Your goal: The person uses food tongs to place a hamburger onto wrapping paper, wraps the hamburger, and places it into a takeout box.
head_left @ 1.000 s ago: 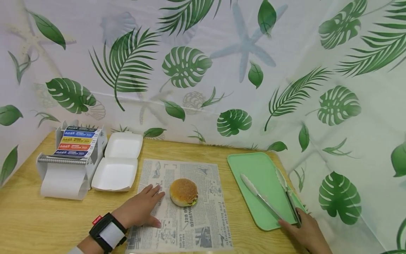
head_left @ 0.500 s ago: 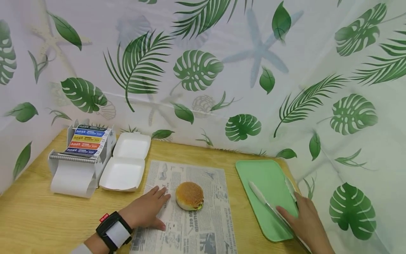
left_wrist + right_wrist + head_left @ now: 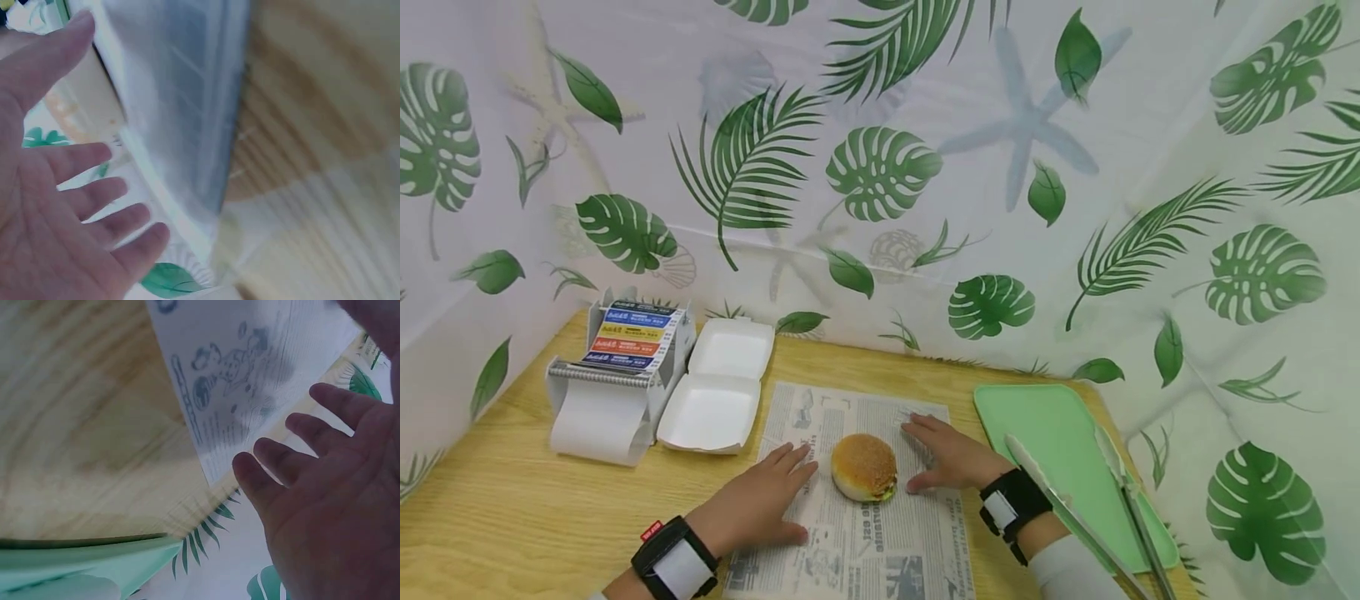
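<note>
A hamburger (image 3: 864,468) with a sesame bun sits on a sheet of newsprint-patterned wrapping paper (image 3: 895,542) in the head view. Just left of it is my left hand (image 3: 756,504), fingers spread over the paper's left side. On the burger's other side my right hand (image 3: 951,454) hovers over the paper with fingers extended. Neither hand holds anything. In the left wrist view the left fingers (image 3: 94,200) are straight and apart; the right wrist view shows the right fingers (image 3: 281,459) in the same way. The burger does not show in either wrist view.
To the right, metal tongs (image 3: 1067,508) lie across a green tray (image 3: 1045,408). An open white foam box (image 3: 711,412) stands behind the left hand, beside a label dispenser (image 3: 617,375) with a hanging paper strip. A leaf-patterned curtain (image 3: 880,275) backs the wooden table (image 3: 490,508).
My right hand has let go of the tongs and moved left from the tray to the burger's right side. The left hand keeps its place beside the burger. The head view has shifted slightly.
</note>
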`<act>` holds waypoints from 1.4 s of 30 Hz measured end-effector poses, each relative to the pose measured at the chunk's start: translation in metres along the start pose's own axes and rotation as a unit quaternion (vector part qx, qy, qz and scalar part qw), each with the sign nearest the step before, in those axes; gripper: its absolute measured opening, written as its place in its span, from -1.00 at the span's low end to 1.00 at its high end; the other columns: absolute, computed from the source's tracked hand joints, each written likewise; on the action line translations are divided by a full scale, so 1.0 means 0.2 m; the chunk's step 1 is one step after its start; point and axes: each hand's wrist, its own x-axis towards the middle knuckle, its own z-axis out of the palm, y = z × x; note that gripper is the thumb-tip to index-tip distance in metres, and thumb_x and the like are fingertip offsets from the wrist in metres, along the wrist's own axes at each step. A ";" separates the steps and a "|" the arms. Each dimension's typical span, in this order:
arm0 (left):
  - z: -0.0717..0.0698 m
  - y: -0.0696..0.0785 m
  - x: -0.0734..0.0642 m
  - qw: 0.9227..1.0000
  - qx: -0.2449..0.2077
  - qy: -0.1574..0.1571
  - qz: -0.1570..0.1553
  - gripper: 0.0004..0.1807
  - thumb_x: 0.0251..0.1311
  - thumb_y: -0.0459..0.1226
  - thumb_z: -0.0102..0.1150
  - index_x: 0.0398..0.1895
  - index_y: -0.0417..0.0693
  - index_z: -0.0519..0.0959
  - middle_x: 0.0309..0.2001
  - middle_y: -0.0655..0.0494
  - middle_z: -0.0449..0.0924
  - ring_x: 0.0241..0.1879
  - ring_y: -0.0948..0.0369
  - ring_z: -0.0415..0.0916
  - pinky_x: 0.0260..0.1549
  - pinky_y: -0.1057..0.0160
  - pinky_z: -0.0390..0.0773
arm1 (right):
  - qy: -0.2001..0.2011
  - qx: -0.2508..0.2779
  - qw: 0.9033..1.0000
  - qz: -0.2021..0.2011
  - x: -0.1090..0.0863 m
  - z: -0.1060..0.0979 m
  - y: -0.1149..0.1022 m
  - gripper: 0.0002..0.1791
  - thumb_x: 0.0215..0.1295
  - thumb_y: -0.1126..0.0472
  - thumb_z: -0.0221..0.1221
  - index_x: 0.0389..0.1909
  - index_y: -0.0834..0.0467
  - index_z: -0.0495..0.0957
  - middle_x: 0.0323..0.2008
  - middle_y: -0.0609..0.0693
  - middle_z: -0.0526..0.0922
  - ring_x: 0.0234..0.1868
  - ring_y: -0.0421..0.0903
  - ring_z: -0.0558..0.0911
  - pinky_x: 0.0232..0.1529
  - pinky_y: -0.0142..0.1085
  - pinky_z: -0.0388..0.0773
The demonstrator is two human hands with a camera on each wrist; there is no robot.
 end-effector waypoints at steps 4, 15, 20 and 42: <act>0.04 0.05 -0.07 1.000 0.004 -0.008 -0.023 0.04 0.04 0.22 0.44 0.44 -0.28 0.35 0.46 -0.25 0.26 0.43 -0.22 0.20 0.30 -0.18 0.33 | -0.014 -0.008 1.000 -0.005 0.04 0.00 0.02 0.04 0.08 -0.04 0.52 0.51 0.26 0.25 0.54 0.26 0.11 0.54 0.31 0.05 0.44 0.16 0.14; 0.10 0.09 -0.09 0.999 0.042 0.002 -0.019 0.15 -0.05 0.31 0.40 0.39 -0.40 0.37 0.43 -0.34 0.27 0.42 -0.29 0.19 0.28 -0.19 0.36 | -0.017 -0.026 0.999 0.012 0.02 0.05 0.05 0.03 0.09 -0.12 0.50 0.50 0.23 0.29 0.53 0.25 0.15 0.53 0.28 0.11 0.44 0.14 0.14; 0.06 0.07 -0.04 1.000 0.024 -0.004 -0.009 0.16 -0.03 0.28 0.41 0.43 -0.41 0.32 0.48 -0.33 0.18 0.47 -0.30 0.07 0.34 -0.21 0.26 | 0.003 -0.035 0.998 0.059 -0.09 0.11 0.04 0.03 0.11 -0.24 0.43 0.50 0.20 0.30 0.52 0.23 0.19 0.52 0.28 0.14 0.43 0.14 0.16; -0.05 0.01 0.20 0.999 -0.007 0.021 -0.048 -0.06 0.16 -0.03 0.44 0.43 -0.47 0.29 0.49 -0.39 0.11 0.50 -0.34 -0.07 0.37 -0.25 0.16 | 0.110 -0.079 0.965 0.226 -0.20 0.29 -0.24 0.02 0.09 -0.47 0.28 0.28 0.31 0.50 0.27 0.39 0.46 0.20 0.42 0.47 -0.02 0.24 0.54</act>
